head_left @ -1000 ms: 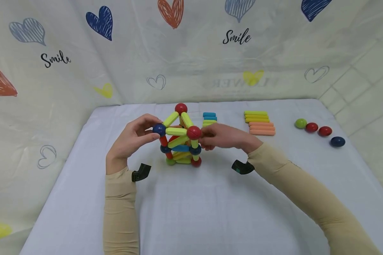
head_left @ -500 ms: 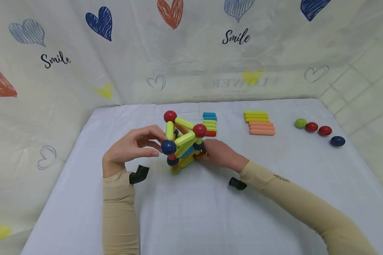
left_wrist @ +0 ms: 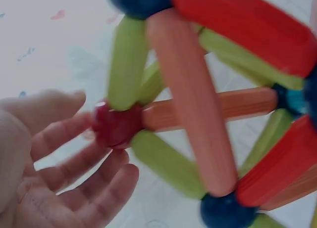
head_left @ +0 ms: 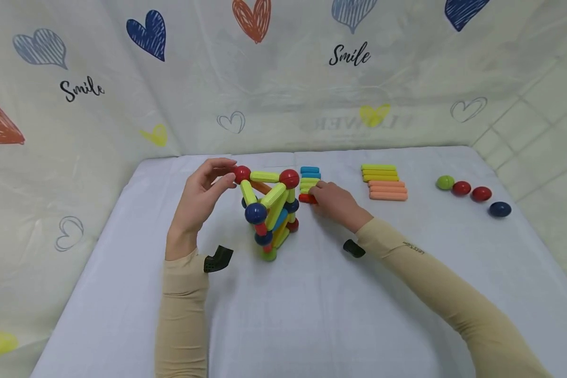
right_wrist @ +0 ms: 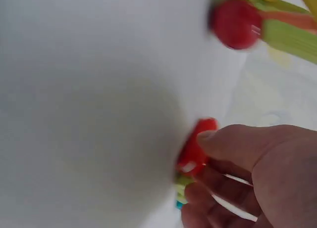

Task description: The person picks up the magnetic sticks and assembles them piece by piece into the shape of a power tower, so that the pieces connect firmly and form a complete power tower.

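Observation:
A standing frame of coloured rods and balls is at the middle of the table. My left hand is at its upper left, beside a red ball. In the left wrist view the fingers reach behind that ball, while the thumb stands apart from it. My right hand is right of the frame, at the near end of a short row of rods. The right wrist view shows its thumb and fingers pinching a red rod; fingertips partly cover the rod.
Blue rods and yellow-green rods lie beyond the red one. Yellow rods and orange rods are stacked farther right. Loose balls, green, red and dark blue, line the right side.
The frame has turned, so a blue ball now faces front. My left hand shifted up to its red ball. The right hand left the frame and moved to the red rod.

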Motion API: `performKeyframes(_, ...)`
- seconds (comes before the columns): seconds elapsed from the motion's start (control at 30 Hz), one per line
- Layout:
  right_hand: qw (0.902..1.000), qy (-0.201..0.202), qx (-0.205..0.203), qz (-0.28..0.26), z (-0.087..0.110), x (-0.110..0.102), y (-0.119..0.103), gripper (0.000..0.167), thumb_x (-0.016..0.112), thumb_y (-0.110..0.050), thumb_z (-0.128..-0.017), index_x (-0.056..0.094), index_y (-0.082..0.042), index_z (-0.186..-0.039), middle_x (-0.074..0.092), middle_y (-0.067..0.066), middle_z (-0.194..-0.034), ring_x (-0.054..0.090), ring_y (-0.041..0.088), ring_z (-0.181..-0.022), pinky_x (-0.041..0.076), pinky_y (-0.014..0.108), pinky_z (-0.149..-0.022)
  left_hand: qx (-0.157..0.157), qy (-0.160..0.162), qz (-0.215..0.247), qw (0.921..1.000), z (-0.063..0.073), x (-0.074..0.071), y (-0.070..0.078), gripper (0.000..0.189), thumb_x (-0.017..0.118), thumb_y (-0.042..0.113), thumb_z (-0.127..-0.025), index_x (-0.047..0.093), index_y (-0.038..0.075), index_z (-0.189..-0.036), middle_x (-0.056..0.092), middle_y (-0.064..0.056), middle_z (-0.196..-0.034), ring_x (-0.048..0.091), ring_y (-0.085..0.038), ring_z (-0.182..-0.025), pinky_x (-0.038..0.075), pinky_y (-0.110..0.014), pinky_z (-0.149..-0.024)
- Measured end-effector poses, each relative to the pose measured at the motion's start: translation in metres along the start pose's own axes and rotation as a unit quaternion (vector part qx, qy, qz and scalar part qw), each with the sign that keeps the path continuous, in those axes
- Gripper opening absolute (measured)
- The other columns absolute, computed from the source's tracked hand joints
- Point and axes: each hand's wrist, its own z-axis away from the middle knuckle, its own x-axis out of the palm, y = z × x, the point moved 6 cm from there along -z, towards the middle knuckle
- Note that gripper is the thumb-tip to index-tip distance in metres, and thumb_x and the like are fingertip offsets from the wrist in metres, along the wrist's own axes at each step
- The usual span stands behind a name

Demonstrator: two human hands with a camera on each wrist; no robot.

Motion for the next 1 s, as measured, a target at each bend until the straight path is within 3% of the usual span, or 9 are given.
performKeyframes(0.2,0.9995,0.005,-0.030,0.004,-0.001,0.014,-0.006,0.034,0.074,-0.019,-0.088,0.064,-0.004,-0.117,0.059,0.012,-0.102,0.054,0.026,-0.093,0.053,0.034,-0.078,-0.055,0.019,0.004,0.9983,-0.003,0.006,-0.012,0.035,0.063,0.019,-0.097,0.060,0.002,-0.127,0.059,-0.013,-0.122,0.062,-0.024,-0.103,0.050,-0.030,-0.097)
performKeyframes(0.4,0.9982,0.019,-0.056,-0.002,-0.002,0.011,-0.014,0.025,0.074,-0.016,-0.089,0.067,-0.004,-0.109,0.063,0.010,-0.098,0.057,0.026,-0.093,0.053,0.034,-0.082,-0.065,0.008,0.018,0.9977,-0.003,0.002,-0.017,0.037,0.065,0.017,-0.095,0.061,0.006,-0.130,0.060,-0.012,-0.127,0.061,-0.024,-0.112,0.048,-0.031,-0.100)
performKeyframes(0.47,0.9984,0.008,-0.050,-0.025,-0.002,0.008,-0.012,0.021,0.072,-0.015,-0.090,0.067,-0.004,-0.108,0.063,0.009,-0.095,0.057,0.025,-0.090,0.053,0.034,-0.082,-0.066,0.004,0.016,0.9977,-0.003,0.002,-0.017,0.037,0.067,0.017,-0.094,0.062,0.007,-0.129,0.060,-0.011,-0.128,0.059,-0.024,-0.115,0.048,-0.031,-0.099)
performKeyframes(0.53,0.9957,0.000,-0.035,-0.085,0.000,-0.003,-0.009,0.024,0.069,-0.015,-0.092,0.065,-0.003,-0.113,0.064,0.010,-0.099,0.057,0.026,-0.091,0.053,0.036,-0.083,-0.066,0.003,0.011,0.9977,-0.003,0.003,-0.017,0.037,0.067,0.017,-0.094,0.062,0.007,-0.129,0.060,-0.011,-0.128,0.059,-0.023,-0.116,0.048,-0.031,-0.099)
performKeyframes(0.63,0.9753,0.029,-0.004,-0.219,0.006,-0.035,-0.003,0.032,0.064,-0.020,-0.096,0.061,-0.004,-0.123,0.065,0.010,-0.109,0.060,0.025,-0.097,0.053,0.038,-0.086,-0.067,0.005,0.005,0.9977,-0.003,0.002,-0.017,0.037,0.068,0.018,-0.094,0.062,0.007,-0.129,0.059,-0.011,-0.128,0.059,-0.024,-0.116,0.049,-0.031,-0.098)
performKeyframes(0.73,0.9314,0.098,-0.003,-0.351,0.020,-0.077,-0.004,0.038,0.064,-0.025,-0.096,0.058,-0.007,-0.129,0.064,0.009,-0.117,0.062,0.024,-0.103,0.052,0.039,-0.090,-0.067,0.006,0.003,0.9977,-0.002,0.002,-0.016,0.037,0.067,0.018,-0.094,0.062,0.006,-0.129,0.059,-0.011,-0.128,0.058,-0.024,-0.116,0.049,-0.031,-0.098)
performKeyframes(0.83,0.8927,0.159,-0.044,-0.420,0.036,-0.114,-0.016,0.035,0.065,-0.025,-0.095,0.059,-0.008,-0.126,0.065,0.006,-0.113,0.063,0.021,-0.101,0.052,0.034,-0.090,-0.069,0.004,0.004,0.9976,-0.002,0.003,-0.016,0.037,0.067,0.018,-0.094,0.061,0.006,-0.129,0.059,-0.010,-0.128,0.058,-0.024,-0.116,0.049,-0.031,-0.098)
performKeyframes(0.9,0.8827,0.175,-0.088,-0.427,0.042,-0.128,-0.027,0.033,0.066,-0.022,-0.095,0.061,-0.007,-0.124,0.065,0.004,-0.111,0.063,0.019,-0.099,0.052,0.030,-0.089,-0.067,0.003,0.004,0.9977,-0.002,0.003,-0.016,0.037,0.067,0.018,-0.094,0.061,0.006,-0.129,0.059,-0.010,-0.127,0.058,-0.024,-0.116,0.049,-0.031,-0.099)
performKeyframes(1.0,0.8856,0.175,-0.148,-0.404,0.045,-0.135,-0.044,0.030,0.067,-0.016,-0.094,0.062,-0.005,-0.121,0.066,0.004,-0.107,0.064,0.015,-0.098,0.053,0.028,-0.088,-0.063,0.002,0.001,0.9980,-0.002,0.003,-0.016,0.037,0.066,0.016,-0.095,0.061,0.006,-0.130,0.059,-0.010,-0.128,0.058,-0.024,-0.116,0.048,-0.031,-0.099)
